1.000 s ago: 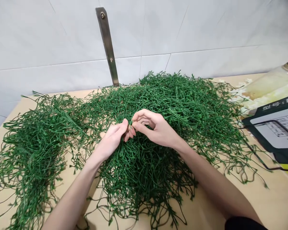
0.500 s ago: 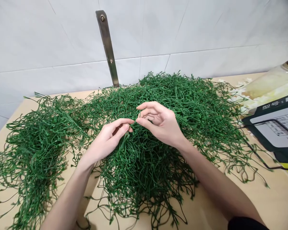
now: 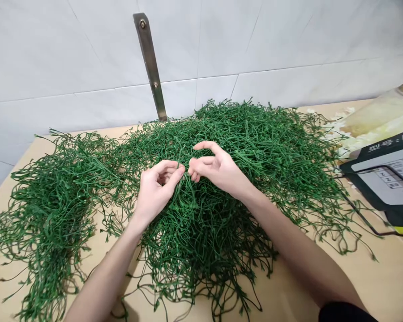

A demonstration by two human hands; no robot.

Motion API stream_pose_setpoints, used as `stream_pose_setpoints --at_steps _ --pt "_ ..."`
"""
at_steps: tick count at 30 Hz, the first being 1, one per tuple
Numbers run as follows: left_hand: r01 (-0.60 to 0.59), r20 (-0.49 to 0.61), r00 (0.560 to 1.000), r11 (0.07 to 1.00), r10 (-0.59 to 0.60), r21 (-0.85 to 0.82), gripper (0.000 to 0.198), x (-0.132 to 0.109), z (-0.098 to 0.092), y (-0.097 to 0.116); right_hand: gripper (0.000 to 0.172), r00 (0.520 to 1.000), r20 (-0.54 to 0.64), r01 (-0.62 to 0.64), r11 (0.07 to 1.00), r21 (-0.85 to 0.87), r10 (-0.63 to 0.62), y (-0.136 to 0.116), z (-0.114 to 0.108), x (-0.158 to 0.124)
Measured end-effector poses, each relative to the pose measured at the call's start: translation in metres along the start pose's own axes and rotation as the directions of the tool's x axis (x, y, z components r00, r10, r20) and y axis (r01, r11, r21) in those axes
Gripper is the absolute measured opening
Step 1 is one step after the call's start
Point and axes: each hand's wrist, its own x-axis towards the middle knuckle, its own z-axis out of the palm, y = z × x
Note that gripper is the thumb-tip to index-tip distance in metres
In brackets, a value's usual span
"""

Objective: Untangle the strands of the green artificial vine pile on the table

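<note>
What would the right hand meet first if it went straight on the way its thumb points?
Probably the left hand, which faces the right hand across a narrow gap over the green strands. Depth is unclear from this one view, so it could pass slightly nearer or farther.

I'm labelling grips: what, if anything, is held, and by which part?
The left hand pinches a green strand; which part is unclear. Whether the right hand holds any is unclear.
</note>
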Motion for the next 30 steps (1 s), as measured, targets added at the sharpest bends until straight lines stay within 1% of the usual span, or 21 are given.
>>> stream_pose_setpoints --at_steps 2,3,6,9,11,13,15,19,21,23,25,26,28,30 --pt "0.023 0.004 1.000 0.998 -0.023 -0.064 0.024 0.003 0.008 -0.011 0.052 0.995 0.089 -0.033 0.998 -0.055 0.038 0.004 -0.004 0.001" --pt "0.041 0.007 0.999 0.995 -0.041 -0.093 0.026 0.004 0.011 -0.017 0.052 0.993 0.109 -0.035 0.997 -0.071 0.043 0.005 -0.005 0.002" --pt "0.098 0.065 0.994 0.977 -0.087 -0.191 0.032 0.007 0.015 -0.030 0.050 0.993 0.116 -0.031 0.998 -0.055 0.037 0.007 -0.008 0.004" --pt "0.169 0.182 0.976 0.944 -0.120 -0.284 0.035 0.010 0.009 -0.037 0.050 0.993 0.113 -0.043 0.999 -0.019 0.045 0.005 -0.012 0.005" --pt "0.210 0.199 0.969 0.913 -0.147 -0.349 0.035 0.012 0.004 -0.038 0.044 0.995 0.088 -0.045 0.999 -0.020 0.047 0.004 -0.014 0.005" --pt "0.213 0.147 0.975 0.896 -0.167 -0.390 0.036 0.014 0.001 -0.037 0.037 0.996 0.069 -0.043 0.998 -0.055 0.047 0.003 -0.014 0.005" --pt "0.169 0.077 0.986 0.907 -0.151 -0.385 0.035 0.014 0.002 -0.035 0.035 0.995 0.093 -0.039 0.996 -0.084 0.047 0.004 -0.013 0.004" --pt "0.030 -0.019 0.999 0.962 -0.037 -0.272 0.025 0.010 0.008 -0.030 0.041 0.985 0.172 -0.026 1.000 -0.002 0.026 0.006 -0.006 0.002" --pt "-0.006 -0.048 0.999 0.975 -0.005 -0.221 0.021 0.008 0.011 -0.027 0.044 0.986 0.164 -0.028 0.999 0.029 0.022 0.005 -0.003 0.002" --pt "-0.001 -0.058 0.998 0.979 -0.011 -0.206 0.021 0.006 0.011 -0.024 0.045 0.990 0.136 -0.043 0.998 0.036 0.038 0.004 -0.003 0.001" --pt "0.046 -0.003 0.999 0.970 -0.048 -0.238 0.024 0.005 0.009 -0.021 0.043 0.992 0.106 -0.070 0.997 0.039 0.066 0.001 -0.005 0.002" --pt "0.087 0.058 0.996 0.959 -0.074 -0.271 0.026 0.005 0.008 -0.020 0.041 0.992 0.099 -0.085 0.996 0.039 0.081 0.000 -0.006 0.002" --pt "0.190 0.212 0.970 0.921 -0.121 -0.341 0.029 0.005 0.005 -0.019 0.036 0.988 0.107 -0.111 0.993 0.029 0.107 -0.003 -0.009 0.002" --pt "0.277 0.324 0.934 0.878 -0.151 -0.390 0.030 0.006 0.004 -0.020 0.032 0.984 0.124 -0.129 0.992 0.006 0.127 -0.004 -0.010 0.003"
